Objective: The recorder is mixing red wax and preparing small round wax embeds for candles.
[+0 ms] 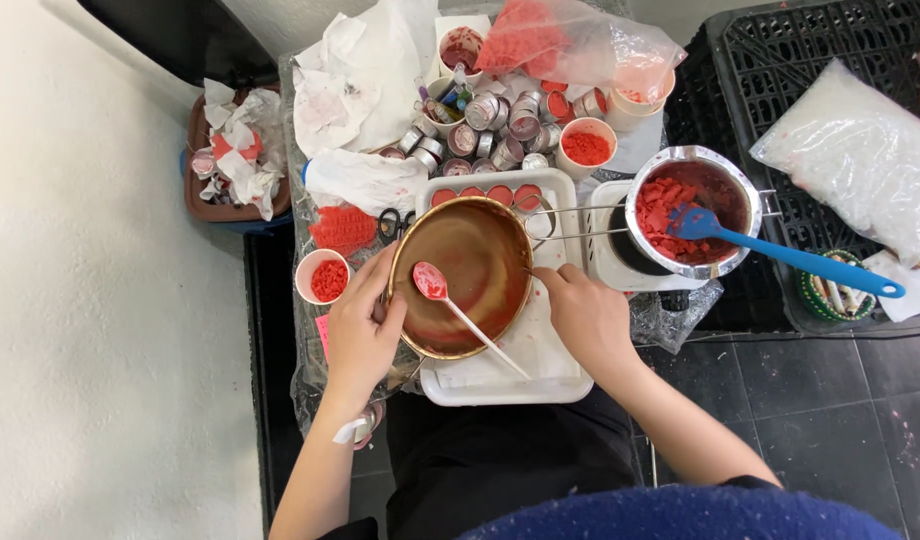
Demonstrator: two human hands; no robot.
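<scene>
Left to right from where I sit: small cup of red bits (328, 278) at 9 o'clock of the brass bowl (467, 272). My left hand (360, 330) is clamped on the bowl's near-left rim, tipping it over the white tray (540, 385). The white spoon (458, 312) lies inside the bowl, red stuff on its head. My right hand (585, 315) sits at the bowl's 3 o'clock, fingers curled; can't tell if it's pinching anything. Looks like I'm mid-scrape or pour, so next wants a steady tilt. Further right, the steel pot (692, 210) with a blue spatula (780, 255). Tins under the bowl are mostly hidden, and the plastic bag (860, 150) is cut off.
</scene>
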